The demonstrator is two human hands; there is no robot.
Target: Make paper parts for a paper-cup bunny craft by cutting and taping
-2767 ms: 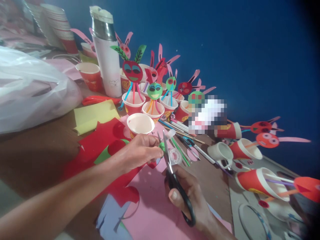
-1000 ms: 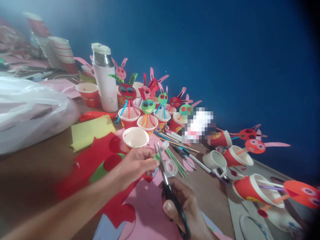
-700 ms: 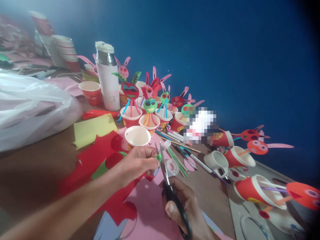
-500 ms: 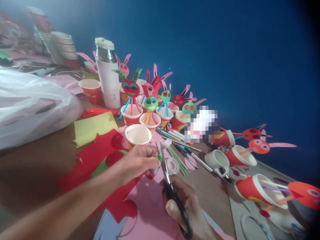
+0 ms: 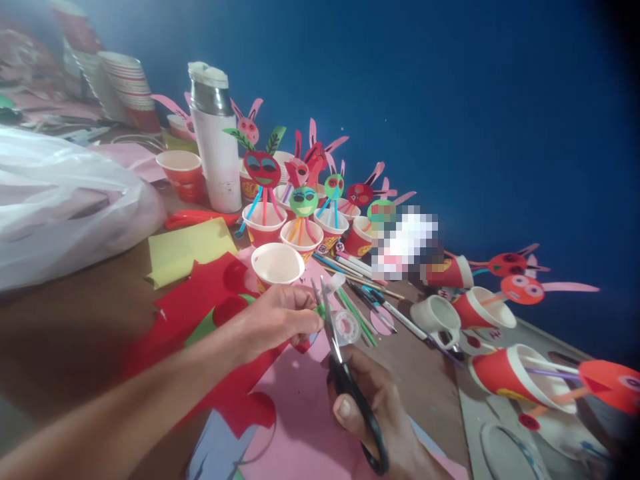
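My left hand is closed, its fingertips pinching a small piece of green paper. In my right hand is a pair of scissors with black handles, thumb and fingers wrapped around the loops. The slightly parted blades point away from me, right at the green piece. Beneath the hands lie pink paper and cut red paper. A white-rimmed paper cup stands just beyond my left hand. Close to the blades is a roll of clear tape.
Several red paper cups with paper-faced straw figures stand at the back. A white flask is behind yellow paper. Pens and a white mug lie to the right. A plastic bag fills the left.
The scissor blades have closed slightly around the green paper. Both hands stay nearly in place, and the view has shifted a little.
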